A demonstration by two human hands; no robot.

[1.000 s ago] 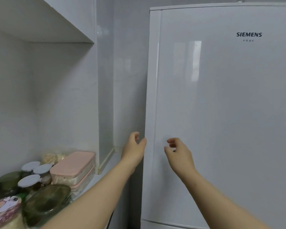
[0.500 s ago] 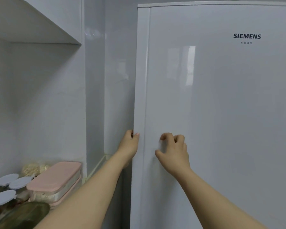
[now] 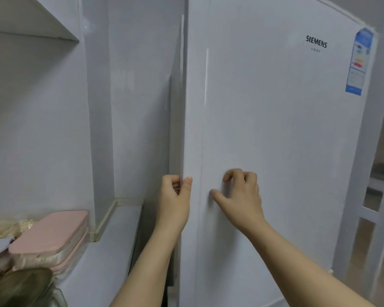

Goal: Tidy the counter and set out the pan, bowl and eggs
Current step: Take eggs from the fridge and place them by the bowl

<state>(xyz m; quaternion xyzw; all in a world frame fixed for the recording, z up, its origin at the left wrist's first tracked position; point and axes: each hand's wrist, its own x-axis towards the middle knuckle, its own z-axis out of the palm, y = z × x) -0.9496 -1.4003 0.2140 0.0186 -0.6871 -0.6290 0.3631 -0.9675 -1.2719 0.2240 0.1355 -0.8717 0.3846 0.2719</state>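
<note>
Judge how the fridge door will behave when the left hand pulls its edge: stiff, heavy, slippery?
Probably stiff: the door is a flat, rigid-looking panel. Likely slippery: its glossy face shows reflections and no handle, so the left hand curls round the edge for grip. It may resist at first, as it looks barely open, if at all.

L hand [image 3: 174,202] grips fridge door [image 3: 275,151] edge; R hand [image 3: 242,196] curled against door front.
</note>
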